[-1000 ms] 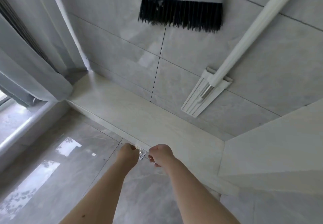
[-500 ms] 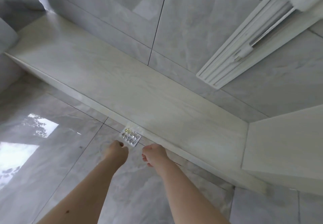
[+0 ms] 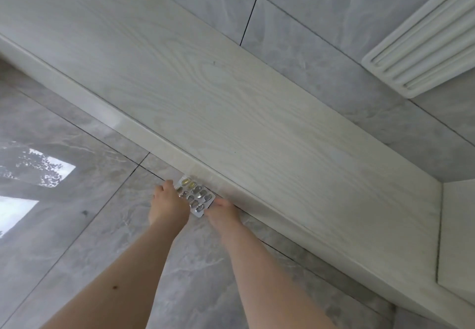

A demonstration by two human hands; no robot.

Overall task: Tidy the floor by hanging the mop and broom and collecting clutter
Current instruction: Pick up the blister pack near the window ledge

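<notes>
Lying on the floor (image 3: 77, 238) against the ledge (image 3: 231, 128) edge, a blister pack (image 3: 195, 196) holds few pills; left hand (image 3: 168, 205) and right hand (image 3: 223, 211) touch its sides, grip unclear

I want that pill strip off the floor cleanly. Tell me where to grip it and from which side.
Pinch the pill strip by its flat long edges, one from each side, as the left hand and right hand already flank it. It lies flat on the glossy floor tile, its far end tight against the wooden step, so come from the near side and lift the near end first.
</notes>
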